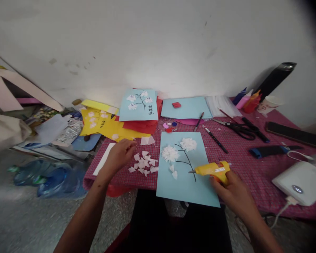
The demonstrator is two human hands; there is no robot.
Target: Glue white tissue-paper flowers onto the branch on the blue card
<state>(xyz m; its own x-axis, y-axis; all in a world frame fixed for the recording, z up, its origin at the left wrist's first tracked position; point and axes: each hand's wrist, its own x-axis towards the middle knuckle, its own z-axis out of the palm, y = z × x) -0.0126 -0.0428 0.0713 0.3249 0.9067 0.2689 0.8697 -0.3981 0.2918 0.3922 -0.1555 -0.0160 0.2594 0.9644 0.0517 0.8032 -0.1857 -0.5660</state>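
My right hand (235, 189) is wrapped round the handle of a yellow glue gun (208, 169). The gun's nozzle points left, over the drawn black stem on a light blue sheet (171, 186). Two fluffy white paper flowers (170, 153) sit at the stem's branch ends, and a few white paper petals (175, 174) lie lower on the sheet. My left hand (121, 154) is closed with its fingers curled together, left of the sheet; what they hold, if anything, is hidden. Just below it lies a loose heap of white paper pieces (144, 162).
A finished flower card (138, 105) rests on red and yellow paper at the back. To the right are a marker (216, 140), scissors (239, 130), a blue-black cutter (274, 151), paint bottles (250, 102) and a white device (300, 182) with a cable.
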